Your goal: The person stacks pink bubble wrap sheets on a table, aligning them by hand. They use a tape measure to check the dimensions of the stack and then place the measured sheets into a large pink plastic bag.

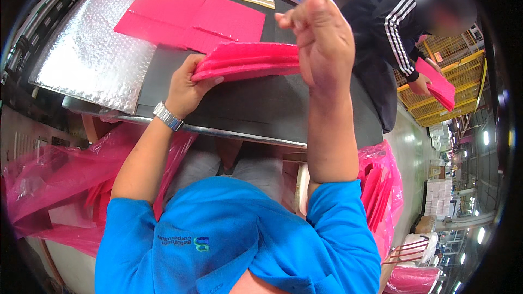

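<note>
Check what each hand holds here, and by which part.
Both hold one stack of pink padded mailers. The left hand grips its left end, thumb underneath; the right hand holds its right end, though the hand hides the exact grip.

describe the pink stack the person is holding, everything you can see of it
The pink stack is several flat, bright pink bubble-wrap bags held together, their layered edges showing along the near side. It lies roughly level just above the dark table. The left hand grips its left end, fingers curled under. The right hand covers its right end, so that end is hidden.
</note>
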The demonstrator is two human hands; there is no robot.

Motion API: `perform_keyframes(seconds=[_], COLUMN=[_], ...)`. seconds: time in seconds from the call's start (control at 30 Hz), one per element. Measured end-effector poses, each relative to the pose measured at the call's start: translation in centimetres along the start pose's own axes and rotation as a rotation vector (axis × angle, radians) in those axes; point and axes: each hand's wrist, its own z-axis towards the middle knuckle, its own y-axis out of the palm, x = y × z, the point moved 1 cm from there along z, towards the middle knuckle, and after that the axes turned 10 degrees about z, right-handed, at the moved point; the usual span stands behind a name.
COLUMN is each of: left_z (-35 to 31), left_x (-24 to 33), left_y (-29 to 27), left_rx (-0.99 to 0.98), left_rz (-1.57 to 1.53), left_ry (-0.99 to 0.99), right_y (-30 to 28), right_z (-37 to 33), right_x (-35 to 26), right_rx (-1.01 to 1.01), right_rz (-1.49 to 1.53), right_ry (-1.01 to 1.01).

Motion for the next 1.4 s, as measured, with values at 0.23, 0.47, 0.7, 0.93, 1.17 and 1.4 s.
perform_keyframes(seconds=[0.23, 0.47, 0.7, 0.93, 1.17, 1.4], left_z=[0.2, 0.7, 0.8, 1.1, 1.4, 1.4], left_x=[-0.1, 0.3, 0.7, 0.8, 1.2, 0.6], left_y=[0.2, 0.1, 0.2, 0.2, 0.0, 0.1], left_rx=[0.027, 0.023, 0.047, 0.058, 0.048, 0.065], left_rz=[-0.063, -0.022, 0.012, -0.030, -0.037, -0.041], left_ry=[-0.031, -0.050, -0.071, -0.110, -0.184, -0.134], right_y=[-0.8, -2.8, 1.2, 0.1, 0.3, 0.5], right_z=[-3.6, -3.9, -3.1, -1.7, -1.5, -1.6], right_x=[0.5, 0.1, 2.0, 1.9, 2.2, 3.4], right_rx=[-0.338, 0.061, -0.308, 0.021, -0.113, -0.019], right_rz=[-0.951, -0.269, -0.985, -0.051, -0.672, -0.508], right_ry=[-0.247, -0.115, -0.367, -0.011, -0.219, -0.083])
